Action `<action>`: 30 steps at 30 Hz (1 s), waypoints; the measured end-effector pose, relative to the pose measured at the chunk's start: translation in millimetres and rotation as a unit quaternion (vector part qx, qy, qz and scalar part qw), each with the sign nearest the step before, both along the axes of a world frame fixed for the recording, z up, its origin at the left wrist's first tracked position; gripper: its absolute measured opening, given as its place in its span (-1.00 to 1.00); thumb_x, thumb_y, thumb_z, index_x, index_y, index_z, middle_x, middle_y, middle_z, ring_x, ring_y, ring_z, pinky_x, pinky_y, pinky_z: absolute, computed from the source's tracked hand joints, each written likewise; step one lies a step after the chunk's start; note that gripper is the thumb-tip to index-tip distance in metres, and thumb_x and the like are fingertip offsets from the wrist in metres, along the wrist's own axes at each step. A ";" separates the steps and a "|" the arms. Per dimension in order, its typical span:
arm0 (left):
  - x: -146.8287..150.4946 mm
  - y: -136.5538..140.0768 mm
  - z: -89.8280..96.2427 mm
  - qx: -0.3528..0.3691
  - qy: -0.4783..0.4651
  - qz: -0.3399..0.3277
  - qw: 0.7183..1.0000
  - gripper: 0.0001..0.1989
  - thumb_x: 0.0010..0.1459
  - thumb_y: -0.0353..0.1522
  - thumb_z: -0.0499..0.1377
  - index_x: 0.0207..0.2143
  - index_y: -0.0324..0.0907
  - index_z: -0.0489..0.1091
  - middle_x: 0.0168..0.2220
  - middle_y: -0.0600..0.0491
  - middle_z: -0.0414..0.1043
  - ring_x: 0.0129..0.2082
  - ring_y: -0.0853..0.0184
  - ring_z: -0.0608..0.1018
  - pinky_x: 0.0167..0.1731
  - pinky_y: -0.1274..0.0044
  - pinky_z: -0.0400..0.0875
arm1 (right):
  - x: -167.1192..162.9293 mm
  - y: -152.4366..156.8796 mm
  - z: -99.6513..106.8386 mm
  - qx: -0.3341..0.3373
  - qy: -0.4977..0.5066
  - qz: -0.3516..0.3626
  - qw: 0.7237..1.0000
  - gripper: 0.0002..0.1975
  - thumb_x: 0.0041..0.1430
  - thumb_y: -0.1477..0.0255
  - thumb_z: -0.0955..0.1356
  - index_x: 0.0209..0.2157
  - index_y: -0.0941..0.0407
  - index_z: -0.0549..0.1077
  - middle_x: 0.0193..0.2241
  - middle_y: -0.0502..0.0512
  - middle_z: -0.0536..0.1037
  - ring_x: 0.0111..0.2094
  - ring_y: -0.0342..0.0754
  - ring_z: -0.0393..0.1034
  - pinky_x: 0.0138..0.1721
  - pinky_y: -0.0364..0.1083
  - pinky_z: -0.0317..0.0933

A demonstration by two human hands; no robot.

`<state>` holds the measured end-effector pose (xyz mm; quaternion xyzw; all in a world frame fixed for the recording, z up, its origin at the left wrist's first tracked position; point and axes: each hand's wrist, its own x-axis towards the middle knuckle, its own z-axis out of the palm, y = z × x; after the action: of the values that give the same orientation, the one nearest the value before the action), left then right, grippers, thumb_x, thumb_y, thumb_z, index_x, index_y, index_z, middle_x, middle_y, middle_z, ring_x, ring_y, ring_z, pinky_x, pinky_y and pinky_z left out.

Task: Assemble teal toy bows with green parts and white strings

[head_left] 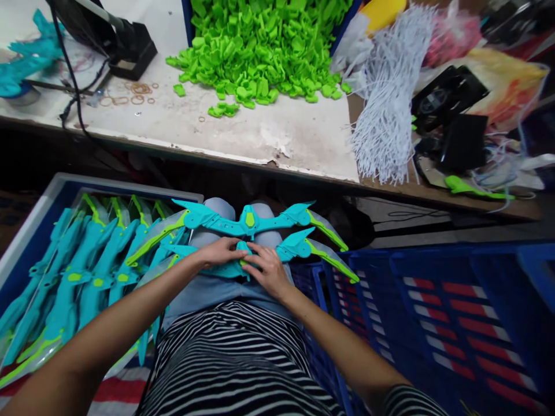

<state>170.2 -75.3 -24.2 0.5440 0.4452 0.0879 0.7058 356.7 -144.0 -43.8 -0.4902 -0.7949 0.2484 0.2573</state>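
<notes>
Two turquoise toy bows with lime-green tips lie across my lap, one beyond the other. The farther toy bow point(277, 223) has a green piece point(250, 219) set in its middle. Both my hands are at the middle of the nearer toy bow point(295, 245). My left hand point(222, 252) rests on it from the left, fingers closed against its centre. From the right, my right hand point(269, 268) presses its fingers around a small green piece point(243, 262) at that centre. The fingers partly cover this piece and the bow's middle.
Several similar bows point(97, 280) fill a bin at left. A heap of green pieces point(260, 58) lies on the worktable point(217, 136) ahead. White strings point(390, 98) hang over its edge at right. A blue crate point(390, 260) stands to the right, and a black cable point(73, 75) runs at left.
</notes>
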 end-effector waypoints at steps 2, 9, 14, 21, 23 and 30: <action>2.2 -2.8 -3.1 0.029 0.000 0.004 1.000 -0.55 -0.02 -0.06 0.20 -0.30 -0.29 0.41 -0.45 0.09 0.35 -0.41 0.38 0.33 -0.44 0.59 0.22 | -2.7 -0.4 1.0 -0.058 -0.008 -0.040 0.997 -0.75 0.13 0.30 0.39 -0.14 0.06 0.47 -0.09 0.20 0.53 -0.10 0.09 0.42 -0.08 0.12 0.28; 8.8 -3.9 -21.1 0.102 0.044 0.019 0.994 -0.65 0.01 -0.21 0.14 -0.27 -0.33 0.43 -0.50 0.12 0.32 -0.48 0.40 0.30 -0.48 0.58 0.19 | -5.2 27.0 12.7 -0.238 -0.005 -0.046 0.970 -0.40 -0.08 0.37 0.49 0.04 0.05 0.32 -0.17 0.09 0.55 -0.12 0.05 0.44 -0.09 0.03 0.25; 10.5 -4.4 -23.6 0.147 0.088 0.007 0.985 -0.65 0.05 -0.26 0.14 -0.20 -0.35 0.44 -0.48 0.07 0.39 -0.46 0.35 0.38 -0.46 0.55 0.25 | -4.3 41.3 30.9 -0.255 -0.089 0.016 0.963 -0.34 -0.10 0.38 0.50 0.09 0.08 0.33 -0.20 0.13 0.56 -0.18 0.07 0.45 -0.22 -0.05 0.27; 21.8 -63.3 -12.1 0.435 0.222 0.046 0.871 -0.57 0.17 -0.32 0.08 0.08 -0.26 0.29 0.09 -0.23 0.34 0.05 0.08 0.41 -0.03 0.30 0.33 | -8.5 177.9 93.9 -0.035 -0.152 -0.010 0.988 -0.73 0.22 0.45 0.23 -0.14 0.03 0.51 -0.22 0.09 0.58 -0.20 0.01 0.43 -0.19 -0.08 0.24; 25.6 -81.9 -19.4 0.514 0.260 0.011 0.817 -0.47 0.09 -0.38 0.15 0.14 -0.26 0.23 0.21 -0.29 0.18 0.15 0.00 0.32 0.01 0.25 0.31 | -19.7 239.5 105.5 0.059 -0.164 -0.097 0.980 -0.64 0.19 0.56 0.19 -0.04 0.09 0.47 -0.11 0.18 0.52 -0.07 0.08 0.35 -0.06 -0.01 0.21; 27.2 -69.0 -26.1 0.512 0.370 -0.104 0.768 -0.39 0.11 -0.59 0.00 0.23 -0.20 0.13 0.22 -0.28 0.19 -0.14 0.19 0.53 -0.21 0.39 0.41 | -54.2 355.8 103.3 0.106 -0.156 -0.118 0.975 -0.69 0.10 0.63 0.23 -0.16 0.19 0.49 -0.05 0.25 0.45 -0.02 0.10 0.25 0.05 0.05 0.14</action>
<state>197.4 -144.3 -50.2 0.8582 0.5015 0.0203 0.1079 302.5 211.9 59.5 -0.5828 -0.7838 0.0511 0.2083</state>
